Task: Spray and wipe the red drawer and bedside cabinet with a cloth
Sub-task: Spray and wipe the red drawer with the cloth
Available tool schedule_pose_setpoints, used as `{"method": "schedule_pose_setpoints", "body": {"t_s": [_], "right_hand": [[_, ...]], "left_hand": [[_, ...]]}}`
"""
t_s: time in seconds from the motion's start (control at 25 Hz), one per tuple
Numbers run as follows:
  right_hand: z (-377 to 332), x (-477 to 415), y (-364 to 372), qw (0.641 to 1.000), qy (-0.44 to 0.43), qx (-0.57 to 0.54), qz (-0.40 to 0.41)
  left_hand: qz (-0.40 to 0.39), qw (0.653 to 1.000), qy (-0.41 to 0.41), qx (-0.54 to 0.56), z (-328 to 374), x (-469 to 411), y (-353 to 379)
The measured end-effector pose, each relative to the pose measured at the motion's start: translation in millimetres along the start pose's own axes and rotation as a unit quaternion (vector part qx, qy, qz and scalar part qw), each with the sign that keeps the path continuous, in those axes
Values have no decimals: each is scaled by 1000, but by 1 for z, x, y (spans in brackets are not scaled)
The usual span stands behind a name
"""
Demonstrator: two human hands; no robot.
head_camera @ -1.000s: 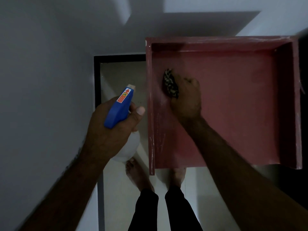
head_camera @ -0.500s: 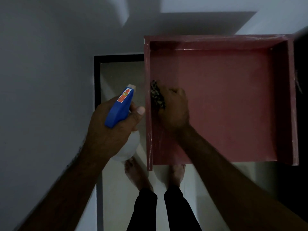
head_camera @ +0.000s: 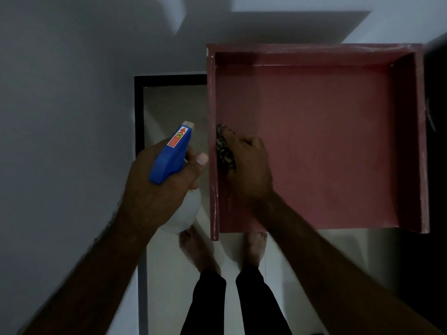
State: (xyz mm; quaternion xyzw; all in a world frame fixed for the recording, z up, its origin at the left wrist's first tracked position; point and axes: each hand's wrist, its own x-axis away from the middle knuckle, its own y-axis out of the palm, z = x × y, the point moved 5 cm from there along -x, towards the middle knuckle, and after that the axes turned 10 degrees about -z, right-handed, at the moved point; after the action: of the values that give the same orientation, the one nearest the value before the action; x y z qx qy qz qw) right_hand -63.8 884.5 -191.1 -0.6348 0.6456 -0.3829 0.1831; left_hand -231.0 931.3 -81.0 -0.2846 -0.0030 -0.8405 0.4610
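Note:
The red drawer is pulled out below me, its inside facing up. My right hand grips a dark patterned cloth and presses it against the drawer's left inner wall, near the bottom. To the left of the drawer, my left hand holds a spray bottle with a blue head and a white body, its nozzle pointing up and away. The bedside cabinet is a dark shape at the far right, mostly hidden.
A white wall fills the left side, with a black skirting edge along the pale floor. My bare feet stand under the drawer's near edge. The room is dim.
My right hand slid the cloth from the drawer's floor leftward and nearer to me, up against the left wall. The left hand with the bottle stayed put.

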Motion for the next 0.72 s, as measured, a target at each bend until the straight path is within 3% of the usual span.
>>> {"method": "schedule_pose_setpoints", "body": {"t_s": [0.12, 0.28, 0.48, 0.64, 0.72], "right_hand": [[10, 1, -12, 999, -22, 20, 37], [30, 9, -13, 994, 101, -33, 36], [12, 25, 1, 999, -16, 41, -1], [26, 34, -3, 994, 91, -5, 54], [11, 38, 7, 999, 36, 22, 33]], "left_hand": [[-2, 1000, 8, 5, 0, 2, 2], [-6, 1000, 2, 4, -2, 3, 2], [-4, 1000, -3, 14, -6, 6, 4], [2, 1000, -4, 8, -12, 9, 5], [1, 1000, -7, 12, -13, 10, 5]]}}
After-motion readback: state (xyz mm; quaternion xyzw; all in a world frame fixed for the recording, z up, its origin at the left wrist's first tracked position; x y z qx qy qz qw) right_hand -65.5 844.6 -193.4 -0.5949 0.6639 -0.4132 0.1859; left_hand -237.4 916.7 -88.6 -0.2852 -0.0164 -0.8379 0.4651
